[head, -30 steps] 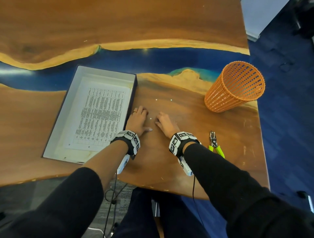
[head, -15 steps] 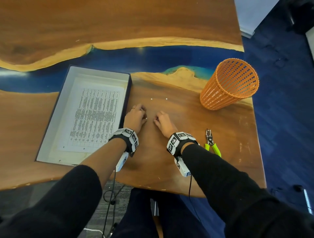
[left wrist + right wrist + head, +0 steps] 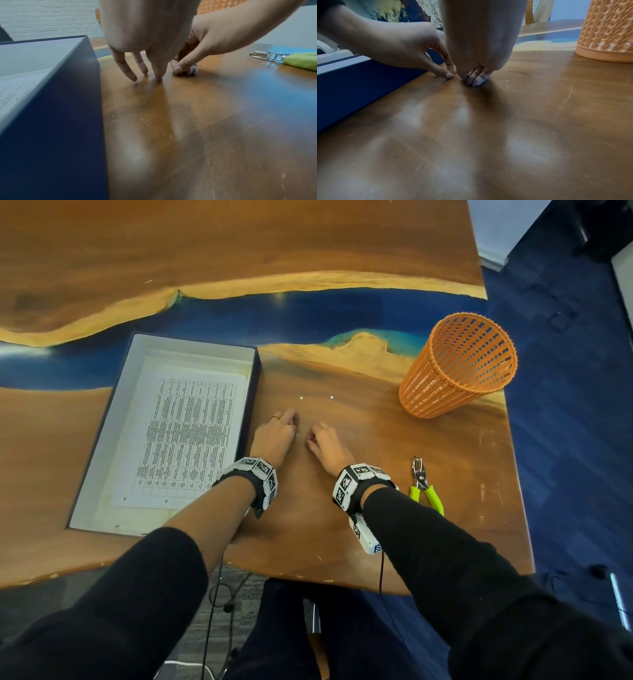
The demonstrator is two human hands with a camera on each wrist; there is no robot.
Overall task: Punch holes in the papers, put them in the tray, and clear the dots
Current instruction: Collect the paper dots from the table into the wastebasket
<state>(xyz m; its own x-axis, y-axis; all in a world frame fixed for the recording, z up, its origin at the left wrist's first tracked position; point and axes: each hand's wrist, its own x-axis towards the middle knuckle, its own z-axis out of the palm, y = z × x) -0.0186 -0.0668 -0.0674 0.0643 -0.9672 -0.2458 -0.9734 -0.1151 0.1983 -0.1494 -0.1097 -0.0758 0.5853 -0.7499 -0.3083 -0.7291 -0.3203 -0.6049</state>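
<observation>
Both hands work low on the table (image 3: pixel 342 525), just right of the tray (image 3: pixel 109 440), where the punched papers (image 3: pixel 191 436) already lie with holes along their near edge. By that, the step in hand is clearing the dots. The left hand (image 3: pixel 275 436) stands on its fingertips (image 3: pixel 158 77), fingers fairly straight and spread, thumb tip down on the wood; no dot shows under it, so whether it pins one I cannot tell. The right hand (image 3: pixel 327 446) has thumb and fingers drawn together at the table in what looks like a pinch, but whether a dot is caught between them is hidden. The relation that matters next: two white dots lie on bare wood beyond the hands, away from the body. The nearer-left dot (image 3: pixel 301 398) sits just past the left hand's fingertips; the other dot (image 3: pixel 331 397) lies ahead of the right hand, a little further out. They make a short row running left to right, so each hand has one roughly straight ahead, the left hand the closer to its own. The basket (image 3: pixel 459 368) stands well off to the right and further back, on the right hand's side, so anything gathered would probably travel that way. The punch (image 3: pixel 424 486) lies idle near the right wrist.
</observation>
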